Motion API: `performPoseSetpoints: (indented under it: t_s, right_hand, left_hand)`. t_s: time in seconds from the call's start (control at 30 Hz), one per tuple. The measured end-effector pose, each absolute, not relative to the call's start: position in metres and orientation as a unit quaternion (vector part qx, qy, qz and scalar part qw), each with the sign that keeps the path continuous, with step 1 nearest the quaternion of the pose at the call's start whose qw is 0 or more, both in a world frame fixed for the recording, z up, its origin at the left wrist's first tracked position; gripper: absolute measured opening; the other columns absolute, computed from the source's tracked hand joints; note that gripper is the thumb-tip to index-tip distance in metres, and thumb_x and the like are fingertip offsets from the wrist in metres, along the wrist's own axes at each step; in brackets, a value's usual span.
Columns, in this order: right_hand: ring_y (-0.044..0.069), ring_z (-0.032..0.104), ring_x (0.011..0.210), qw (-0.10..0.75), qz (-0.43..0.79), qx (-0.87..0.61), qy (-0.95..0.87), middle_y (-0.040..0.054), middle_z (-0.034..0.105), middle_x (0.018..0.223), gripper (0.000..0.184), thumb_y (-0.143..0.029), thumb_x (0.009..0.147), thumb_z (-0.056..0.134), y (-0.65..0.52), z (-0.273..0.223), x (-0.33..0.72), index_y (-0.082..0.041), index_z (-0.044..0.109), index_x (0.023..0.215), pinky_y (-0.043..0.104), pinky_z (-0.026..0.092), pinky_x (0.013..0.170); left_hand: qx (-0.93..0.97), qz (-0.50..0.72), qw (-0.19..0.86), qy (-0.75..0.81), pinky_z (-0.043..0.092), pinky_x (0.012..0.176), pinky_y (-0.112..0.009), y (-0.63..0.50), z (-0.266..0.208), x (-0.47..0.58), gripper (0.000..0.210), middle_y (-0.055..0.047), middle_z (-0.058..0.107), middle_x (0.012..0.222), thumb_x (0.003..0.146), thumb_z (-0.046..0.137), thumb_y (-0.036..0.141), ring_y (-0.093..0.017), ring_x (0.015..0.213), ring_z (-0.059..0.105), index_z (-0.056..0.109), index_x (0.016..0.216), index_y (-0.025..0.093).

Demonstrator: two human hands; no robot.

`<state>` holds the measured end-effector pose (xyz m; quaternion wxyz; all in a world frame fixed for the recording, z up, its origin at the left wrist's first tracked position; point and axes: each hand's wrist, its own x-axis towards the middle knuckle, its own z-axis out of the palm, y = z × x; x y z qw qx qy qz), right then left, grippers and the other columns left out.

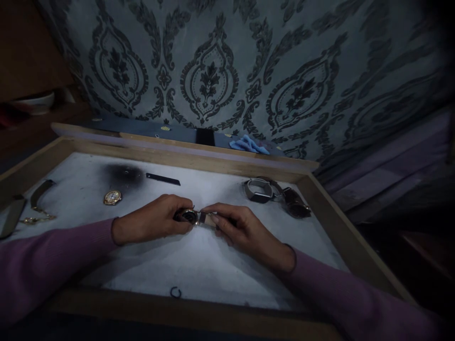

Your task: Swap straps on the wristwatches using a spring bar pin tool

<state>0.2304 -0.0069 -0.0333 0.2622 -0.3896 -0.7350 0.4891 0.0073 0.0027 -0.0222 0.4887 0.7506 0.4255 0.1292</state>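
Between thumb and fingers, my left hand (159,220) grips a round watch case (189,216) with a dark face and a shiny rim. My right hand (241,226) is closed on a watch strap (206,219), brown and pale, whose near end meets the right side of the case. Whether strap and case are joined cannot be made out. Both hands are over the middle of a white-bottomed wooden tray (220,163). Beyond my left wrist lies a gold-rimmed watch face (112,197) without a strap.
A black blade (163,179) lies behind my hands. Left are dark strap pieces (40,193) and gold-coloured parts (38,218). At right rest a metal watch (259,189) and a dark watch (296,203). A small dark ring (175,292) lies in front. A blue cloth (249,144) touches the back rim.
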Motion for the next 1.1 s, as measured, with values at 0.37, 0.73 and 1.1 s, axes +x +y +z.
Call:
performPoseSetpoints:
  t_s: [0.37, 0.73, 1.1]
  right_hand:
    - [0.01, 0.05, 0.057, 0.244, 0.398, -0.356, -0.809, 0.0, 0.061, 0.068, 0.036, -0.008, 0.089, 0.044, -0.009, -0.034, 0.232, -0.016, 0.068, 0.115, 0.022, 0.039, 0.053]
    - [0.012, 0.052, 0.059, 0.229, 0.404, -0.358, -0.81, 0.001, 0.064, 0.071, 0.035, -0.01, 0.09, 0.044, -0.012, -0.031, 0.23, -0.017, 0.068, 0.113, 0.023, 0.041, 0.057]
    - [0.012, 0.054, 0.059, 0.241, 0.387, -0.343, -0.821, 0.0005, 0.062, 0.068, 0.034, -0.01, 0.09, 0.043, -0.016, -0.026, 0.23, -0.016, 0.067, 0.113, 0.023, 0.042, 0.057]
  left_hand:
    - [0.736, 0.109, 0.515, 0.425, 0.03, 0.046, -0.02, 0.002, -0.017, 0.007, 0.017, 0.005, 0.047, 0.059, 0.081, 0.055, 0.03, -0.009, 0.052, 0.042, 0.053, 0.072, 0.016]
    - [0.649, 0.102, 0.633, 0.41, 0.034, 0.045, -0.02, -0.004, -0.014, 0.01, 0.02, 0.001, 0.06, 0.067, 0.08, 0.057, 0.035, -0.01, 0.052, 0.057, 0.051, 0.081, 0.016]
    - [0.57, 0.122, 0.668, 0.463, 0.025, 0.042, -0.021, -0.008, -0.004, 0.018, 0.016, 0.005, 0.053, 0.05, 0.066, 0.066, 0.028, -0.007, 0.042, 0.04, 0.057, 0.067, 0.015]
